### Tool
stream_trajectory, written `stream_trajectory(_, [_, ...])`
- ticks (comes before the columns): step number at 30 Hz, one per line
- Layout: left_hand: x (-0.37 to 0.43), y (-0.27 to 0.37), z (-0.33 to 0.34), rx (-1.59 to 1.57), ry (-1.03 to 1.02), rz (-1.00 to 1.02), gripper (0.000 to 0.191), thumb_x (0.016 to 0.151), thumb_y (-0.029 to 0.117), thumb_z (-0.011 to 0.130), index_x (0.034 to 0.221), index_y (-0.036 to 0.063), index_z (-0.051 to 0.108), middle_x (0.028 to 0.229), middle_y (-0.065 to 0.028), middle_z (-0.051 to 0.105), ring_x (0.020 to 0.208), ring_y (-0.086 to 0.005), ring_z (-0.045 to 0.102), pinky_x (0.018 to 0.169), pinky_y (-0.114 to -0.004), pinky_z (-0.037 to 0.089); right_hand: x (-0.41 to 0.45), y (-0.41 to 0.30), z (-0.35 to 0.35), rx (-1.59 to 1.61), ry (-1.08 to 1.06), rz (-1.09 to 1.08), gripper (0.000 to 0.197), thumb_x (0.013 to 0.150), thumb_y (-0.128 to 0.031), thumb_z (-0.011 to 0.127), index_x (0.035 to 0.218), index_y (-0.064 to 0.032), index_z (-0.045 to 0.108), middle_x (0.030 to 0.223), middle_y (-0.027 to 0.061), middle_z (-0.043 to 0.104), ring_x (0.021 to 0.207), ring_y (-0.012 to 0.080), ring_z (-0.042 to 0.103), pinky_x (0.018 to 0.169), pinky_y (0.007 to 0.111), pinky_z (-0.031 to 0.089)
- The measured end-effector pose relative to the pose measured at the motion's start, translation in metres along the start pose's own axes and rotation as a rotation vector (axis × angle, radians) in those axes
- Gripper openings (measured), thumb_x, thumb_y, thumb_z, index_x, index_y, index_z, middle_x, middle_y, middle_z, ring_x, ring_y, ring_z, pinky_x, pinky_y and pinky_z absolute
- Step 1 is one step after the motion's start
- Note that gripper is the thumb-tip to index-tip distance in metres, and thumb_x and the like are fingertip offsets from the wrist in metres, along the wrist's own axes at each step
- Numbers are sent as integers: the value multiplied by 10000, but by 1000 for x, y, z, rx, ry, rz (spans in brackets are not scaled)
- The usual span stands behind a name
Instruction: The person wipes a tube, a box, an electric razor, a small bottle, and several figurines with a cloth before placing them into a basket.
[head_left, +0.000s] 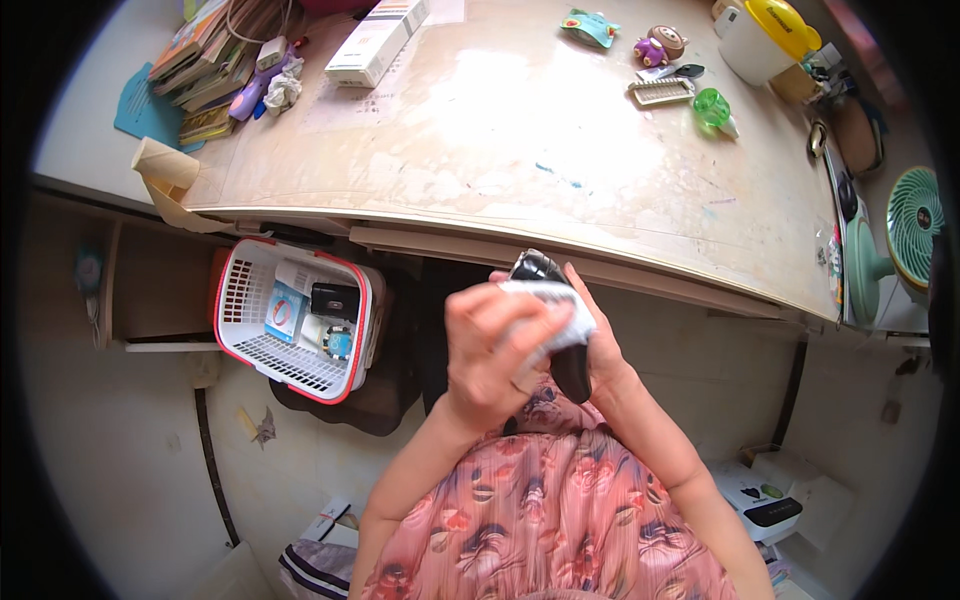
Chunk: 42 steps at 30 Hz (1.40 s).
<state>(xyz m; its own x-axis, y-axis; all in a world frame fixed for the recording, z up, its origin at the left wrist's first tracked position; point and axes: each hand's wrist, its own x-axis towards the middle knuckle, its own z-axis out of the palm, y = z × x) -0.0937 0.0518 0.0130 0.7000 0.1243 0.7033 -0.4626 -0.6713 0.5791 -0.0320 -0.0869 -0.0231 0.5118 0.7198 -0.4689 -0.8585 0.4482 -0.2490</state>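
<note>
My right hand (606, 346) holds a black handheld device (574, 371), possibly an electric hair clipper, tilted in front of my body below the desk's front edge. My left hand (487, 345) presses a crumpled white tissue or cloth (577, 322) against the middle of the device. A shiny black upper end shows beyond the tissue, and the smooth lower end sticks out beneath it. The fingers and the tissue hide the device's middle.
The desk (360, 180) spans the view ahead. A white plastic basket (247, 330) with a red rim stands left, holding boxes and small items. A cardboard roll (166, 163) lies at the desk's left edge. Right are a green fan (911, 225) and a white printer (757, 499).
</note>
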Motion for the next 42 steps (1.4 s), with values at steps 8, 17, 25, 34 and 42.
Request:
stream_trajectory(8, [7, -20, 0, 93, 6, -36, 393, 741, 19, 790, 1124, 90, 745, 1075, -73, 633, 991, -299, 589, 852, -406, 506, 0, 2, 4, -135, -178, -166, 643, 1086, -519, 403, 1526, -50, 427, 1305, 99, 631, 1197, 204, 616, 1037, 358, 517])
stream_trajectory(17, [-6, -11, 11, 124, -39, -33, 326, 805, 71, 802, 1127, 103, 769, 1090, -48, 646, 1026, -284, 568, 882, -378, 502, 6, 1, -2, 196, -105, 2, 469, 1075, -437, 532, 1290, -29, 618, 1177, 116, 690, 1048, 194, 689, 924, 355, 584])
stream_trajectory(25, [-3, -19, 8, 265, 29, 95, 414, 741, -8, 742, 1140, 95, 777, 1130, -15, 665, 972, -229, 575, 841, -328, 490, 18, 6, 3, 323, -239, 37, 439, 1082, -386, 527, 1278, -4, 621, 1180, 130, 702, 1058, 207, 696, 963, 335, 572])
stream_trajectory(34, [-26, -9, -13, 97, -36, -111, 436, 714, -58, 775, 1138, 44, 753, 1066, -69, 682, 967, -284, 624, 827, -384, 529, 15, -1, 2, 204, -250, -61, 655, 1068, -499, 436, 1486, 4, 470, 1466, 176, 563, 1241, 266, 633, 1045, 422, 545])
stream_trajectory(42, [5, 1, 0, 158, -69, 95, 431, 719, -9, 701, 1141, 53, 761, 1119, -58, 683, 998, -243, 621, 846, -361, 523, 10, 1, 3, 314, -275, 22, 518, 1097, -455, 453, 1378, -39, 577, 1193, 138, 696, 1039, 240, 700, 913, 374, 599])
